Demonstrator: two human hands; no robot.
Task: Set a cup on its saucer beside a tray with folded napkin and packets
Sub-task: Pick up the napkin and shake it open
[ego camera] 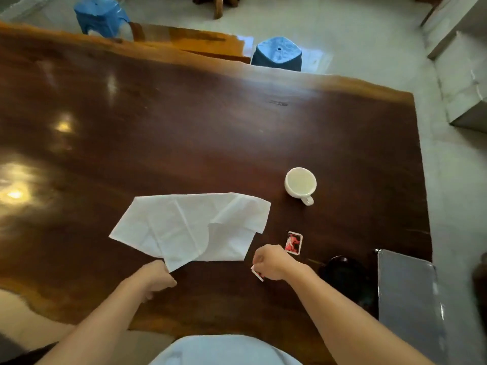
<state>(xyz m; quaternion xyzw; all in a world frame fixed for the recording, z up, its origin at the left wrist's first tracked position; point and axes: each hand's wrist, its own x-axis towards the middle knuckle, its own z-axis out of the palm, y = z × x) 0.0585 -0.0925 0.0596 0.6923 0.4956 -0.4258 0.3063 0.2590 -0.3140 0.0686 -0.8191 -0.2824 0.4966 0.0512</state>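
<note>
A white napkin (189, 227) lies partly unfolded on the dark wooden table (184, 122). My left hand (155, 279) pinches its near corner. Beside the napkin's near right edge, my right hand (268, 262) is closed on a small red and white packet (257, 273). A second red packet (293, 243) lies flat just beyond that hand. The white cup (300, 184) stands upright to the far right of the napkin, handle toward me. A dark saucer (347, 272) rests at the near right, next to a grey tray (408, 299) at the table's right edge.
Two blue plastic stools (276, 54) stand beyond the table's far edge, with a wooden bench (189, 40) between them. A pale tiled floor and a grey step lie to the right. The table's near edge runs just in front of my body.
</note>
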